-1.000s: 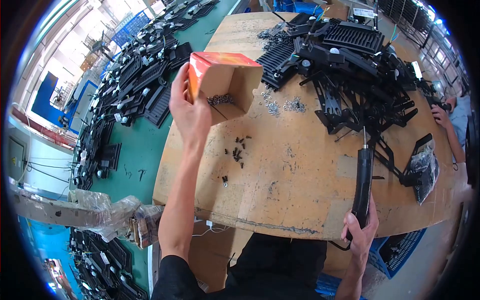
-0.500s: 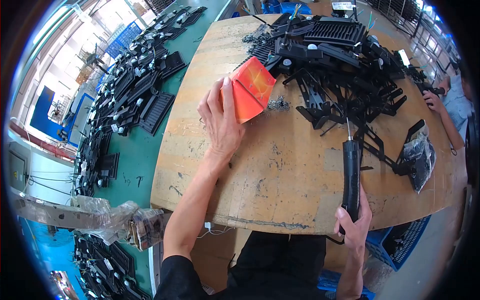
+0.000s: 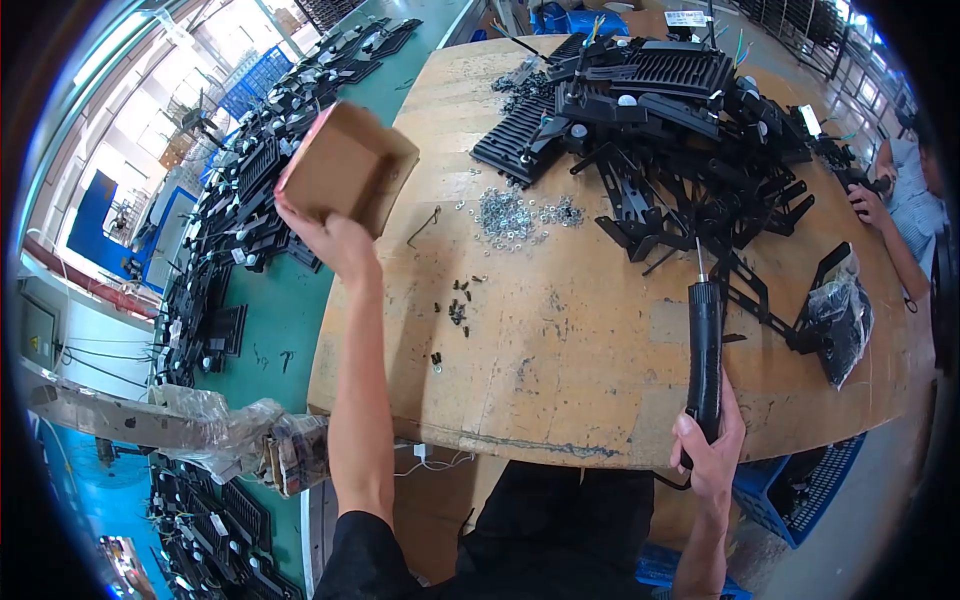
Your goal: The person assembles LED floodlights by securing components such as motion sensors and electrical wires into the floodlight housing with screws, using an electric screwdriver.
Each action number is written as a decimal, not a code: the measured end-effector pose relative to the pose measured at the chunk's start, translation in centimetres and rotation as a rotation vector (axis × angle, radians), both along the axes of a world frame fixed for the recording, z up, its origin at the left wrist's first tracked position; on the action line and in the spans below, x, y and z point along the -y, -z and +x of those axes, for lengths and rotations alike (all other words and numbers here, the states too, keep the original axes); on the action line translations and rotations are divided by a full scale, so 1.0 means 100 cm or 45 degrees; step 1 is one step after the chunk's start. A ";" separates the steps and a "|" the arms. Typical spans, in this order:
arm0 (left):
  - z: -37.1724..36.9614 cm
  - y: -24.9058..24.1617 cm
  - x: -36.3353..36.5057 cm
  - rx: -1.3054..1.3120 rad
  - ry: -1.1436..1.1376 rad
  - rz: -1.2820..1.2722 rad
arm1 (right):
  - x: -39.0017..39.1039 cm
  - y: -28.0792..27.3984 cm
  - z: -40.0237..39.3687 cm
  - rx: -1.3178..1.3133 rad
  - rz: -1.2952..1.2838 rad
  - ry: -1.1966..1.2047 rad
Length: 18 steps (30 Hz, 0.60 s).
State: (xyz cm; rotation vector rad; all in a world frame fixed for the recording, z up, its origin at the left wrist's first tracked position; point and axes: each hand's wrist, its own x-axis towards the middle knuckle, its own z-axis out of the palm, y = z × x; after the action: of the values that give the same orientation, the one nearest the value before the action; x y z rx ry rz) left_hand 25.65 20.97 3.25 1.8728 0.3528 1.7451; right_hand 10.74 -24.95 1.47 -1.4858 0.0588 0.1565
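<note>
My left hand (image 3: 335, 240) grips an open cardboard box (image 3: 345, 165) by its lower edge, above the left side of the wooden table (image 3: 560, 350); its brown inside faces me. In my right hand (image 3: 708, 445) is a black electric screwdriver (image 3: 705, 350), its thin bit pointing away toward a heap of black brackets (image 3: 690, 190). Small silvery washers (image 3: 505, 217) lie in a pile at the middle of the table. Nearer to me are several dark screws (image 3: 457, 312), and a bent thin piece (image 3: 424, 228) rests left of the washers.
Black ribbed parts (image 3: 520, 140) lie beside the heap. A plastic bag of dark parts (image 3: 840, 310) sits at the right. Another person's hand (image 3: 868, 204) is at the right edge. A green bench (image 3: 270, 320) with many black assemblies runs along the left, and a blue crate (image 3: 800, 490) is below the table.
My left hand has moved left and up with the box, which has turned from its red outside to its open side. The washers and screws now show. My right hand has hardly moved.
</note>
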 end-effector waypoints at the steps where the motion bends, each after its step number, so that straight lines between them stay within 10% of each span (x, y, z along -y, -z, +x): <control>1: -0.006 0.007 -0.020 -0.026 0.296 -0.431 | 0.000 -0.001 0.000 0.002 -0.008 0.007; 6: -0.024 0.040 -0.049 -0.050 0.495 -1.011 | -0.004 0.004 0.000 0.039 -0.042 0.020; 18: -0.035 0.017 0.034 -0.132 0.420 -0.302 | -0.009 -0.003 0.000 0.028 -0.120 0.056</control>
State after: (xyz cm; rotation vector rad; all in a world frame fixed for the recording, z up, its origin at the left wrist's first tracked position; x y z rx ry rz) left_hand 22.18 17.52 1.59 1.7400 0.2595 1.3318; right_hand 10.73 -24.02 1.79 -1.5791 0.0817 0.1033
